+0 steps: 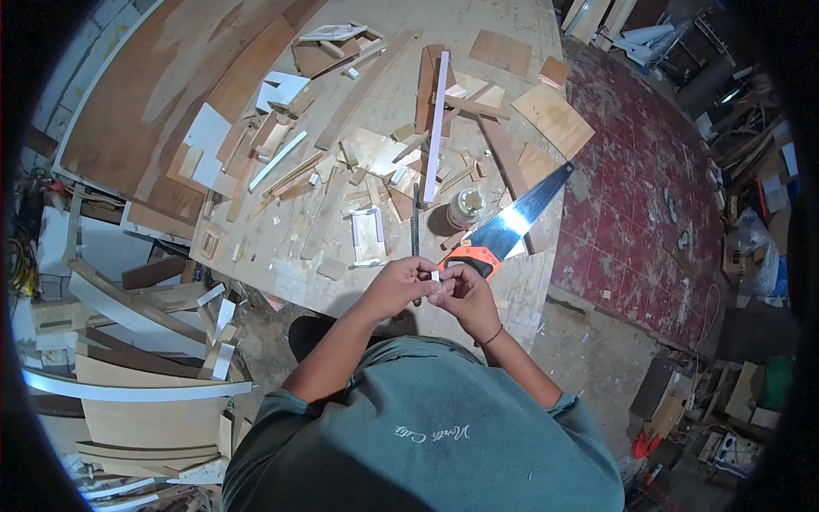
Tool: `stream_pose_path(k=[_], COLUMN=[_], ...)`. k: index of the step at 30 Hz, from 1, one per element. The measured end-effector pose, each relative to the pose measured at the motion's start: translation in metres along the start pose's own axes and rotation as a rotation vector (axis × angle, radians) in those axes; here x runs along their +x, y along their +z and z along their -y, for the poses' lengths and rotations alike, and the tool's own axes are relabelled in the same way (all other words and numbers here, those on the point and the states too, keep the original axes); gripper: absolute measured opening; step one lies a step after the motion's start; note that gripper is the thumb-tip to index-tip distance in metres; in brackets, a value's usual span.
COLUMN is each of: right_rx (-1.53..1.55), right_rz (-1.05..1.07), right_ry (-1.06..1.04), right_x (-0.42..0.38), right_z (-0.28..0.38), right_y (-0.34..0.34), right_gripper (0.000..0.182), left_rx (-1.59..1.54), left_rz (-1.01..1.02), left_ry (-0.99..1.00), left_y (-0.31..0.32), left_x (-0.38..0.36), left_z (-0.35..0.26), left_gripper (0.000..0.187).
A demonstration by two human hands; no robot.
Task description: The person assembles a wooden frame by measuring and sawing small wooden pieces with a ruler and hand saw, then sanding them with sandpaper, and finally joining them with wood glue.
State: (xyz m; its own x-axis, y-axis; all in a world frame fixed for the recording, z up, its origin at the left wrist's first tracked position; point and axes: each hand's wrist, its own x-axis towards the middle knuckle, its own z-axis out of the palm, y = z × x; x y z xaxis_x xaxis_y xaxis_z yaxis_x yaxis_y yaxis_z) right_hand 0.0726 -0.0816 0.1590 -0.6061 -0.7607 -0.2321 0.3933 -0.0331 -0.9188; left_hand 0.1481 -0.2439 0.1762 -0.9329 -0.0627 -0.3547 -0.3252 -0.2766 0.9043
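Your left hand [399, 286] and right hand [465, 294] meet over the table's [529, 273] near edge, both pinching a small white rectangular wood chip [435, 276] between their fingertips. The orange-handled handsaw [510, 224] lies just beyond your right hand.

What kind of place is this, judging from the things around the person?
Most likely a woodworking shop. A handsaw with an orange handle lies on a workbench covered in wood offcuts, and more boards are stacked on the floor. Both hands, left and right, hold a small white piece.
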Motion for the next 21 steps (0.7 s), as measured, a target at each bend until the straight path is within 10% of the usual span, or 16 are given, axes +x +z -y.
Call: stream_pose_path(k=[12, 21], right_rx=[-0.592, -0.721], right_rz=[0.050, -0.027], right_ry=[-0.456, -0.704], right_x=[-0.014, -0.017], right_z=[0.054, 0.054], right_y=[0.020, 0.023], right_gripper=[0.058, 0.032], left_rx=[-0.250, -0.322], left_rz=[0.032, -0.055], left_ry=[0.042, 0.077], left_y=[0.000, 0.002], left_x=[-0.023, -0.030], left_z=[-0.031, -0.019], left_gripper=[0.042, 0.032])
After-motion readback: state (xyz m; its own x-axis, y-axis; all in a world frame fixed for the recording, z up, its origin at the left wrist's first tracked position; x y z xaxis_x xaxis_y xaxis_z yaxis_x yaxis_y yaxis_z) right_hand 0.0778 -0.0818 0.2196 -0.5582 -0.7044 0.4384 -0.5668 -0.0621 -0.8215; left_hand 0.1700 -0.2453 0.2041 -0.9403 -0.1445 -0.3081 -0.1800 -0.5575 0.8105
